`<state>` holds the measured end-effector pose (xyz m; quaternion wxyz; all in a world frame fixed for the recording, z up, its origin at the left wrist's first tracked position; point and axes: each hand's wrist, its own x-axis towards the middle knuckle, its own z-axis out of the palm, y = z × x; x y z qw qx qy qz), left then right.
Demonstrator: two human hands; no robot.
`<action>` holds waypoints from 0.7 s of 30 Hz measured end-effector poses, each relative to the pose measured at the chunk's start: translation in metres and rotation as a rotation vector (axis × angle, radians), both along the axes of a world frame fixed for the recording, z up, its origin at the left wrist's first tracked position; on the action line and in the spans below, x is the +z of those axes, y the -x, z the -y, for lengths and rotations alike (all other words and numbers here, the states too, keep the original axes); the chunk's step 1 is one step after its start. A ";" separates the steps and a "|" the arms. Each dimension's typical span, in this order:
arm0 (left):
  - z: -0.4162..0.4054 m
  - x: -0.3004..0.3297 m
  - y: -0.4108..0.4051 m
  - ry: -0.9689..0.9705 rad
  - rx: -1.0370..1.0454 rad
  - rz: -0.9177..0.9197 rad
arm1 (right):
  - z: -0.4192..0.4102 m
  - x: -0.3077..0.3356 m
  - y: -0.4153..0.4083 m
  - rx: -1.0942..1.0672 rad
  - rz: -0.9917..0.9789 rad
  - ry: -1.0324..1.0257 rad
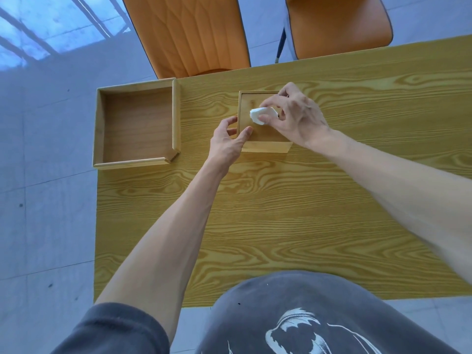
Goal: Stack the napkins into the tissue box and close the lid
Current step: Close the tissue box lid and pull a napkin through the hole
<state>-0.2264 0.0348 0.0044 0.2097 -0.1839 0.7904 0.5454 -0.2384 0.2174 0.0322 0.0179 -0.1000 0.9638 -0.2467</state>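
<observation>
Your right hand (pixel 293 116) pinches a white napkin (pixel 263 114) over the tissue box (pixel 265 146). Your left hand (pixel 228 144) grips the box's near-left corner, thumb and fingers clamped on the wall.

No legible text, label or number on anything here.
</observation>
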 end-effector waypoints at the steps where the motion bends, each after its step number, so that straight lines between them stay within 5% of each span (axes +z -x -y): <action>1: 0.000 0.000 0.000 0.000 0.001 0.002 | 0.002 0.000 0.001 -0.016 -0.001 -0.006; 9: -0.003 0.002 -0.002 0.013 0.018 0.014 | 0.006 -0.011 -0.006 -0.240 0.028 0.326; 21: -0.004 0.007 -0.004 0.050 -0.001 0.015 | 0.005 -0.014 -0.014 -0.293 0.110 0.647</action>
